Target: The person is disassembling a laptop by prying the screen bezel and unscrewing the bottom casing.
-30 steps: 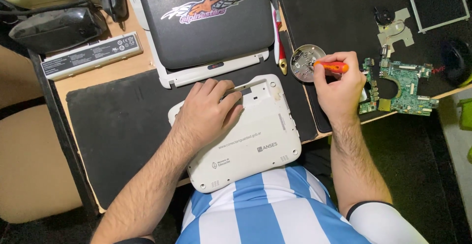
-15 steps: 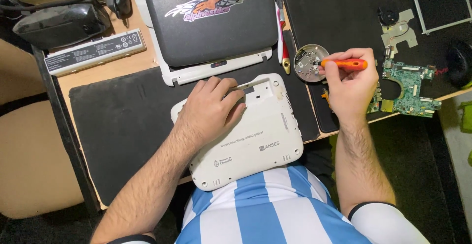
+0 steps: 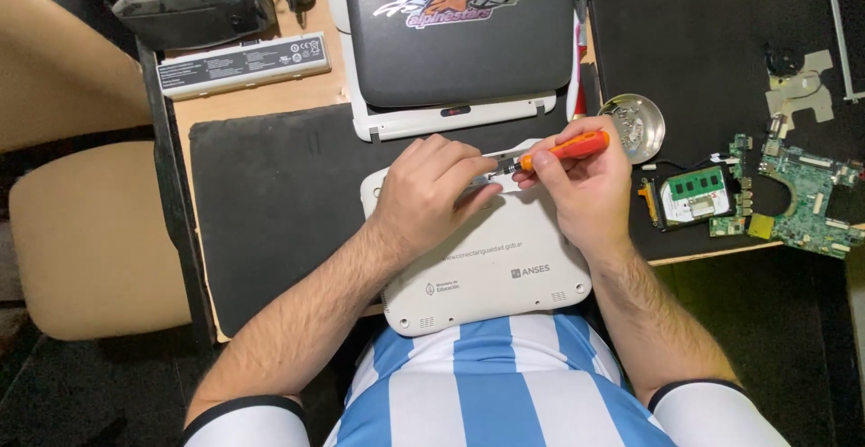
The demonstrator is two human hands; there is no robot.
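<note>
White netbook [image 3: 505,267] lies underside up on the black mat [image 3: 270,195], case closed; right hand [image 3: 581,186] grips an orange screwdriver [image 3: 563,151] at its far edge. Left hand [image 3: 432,186] presses flat, holding nothing (circuit boards [image 3: 802,199] lie apart).

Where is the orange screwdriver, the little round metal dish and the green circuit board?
orange screwdriver [image 3: 574,147], head view, on its handle.
round metal dish [image 3: 641,125], head view, on its bowl.
green circuit board [image 3: 806,196], head view, on its middle.

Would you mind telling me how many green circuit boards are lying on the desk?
2: one green circuit board just right of the right hand, another green circuit board at the desk's far right. Others may be hidden.
</note>
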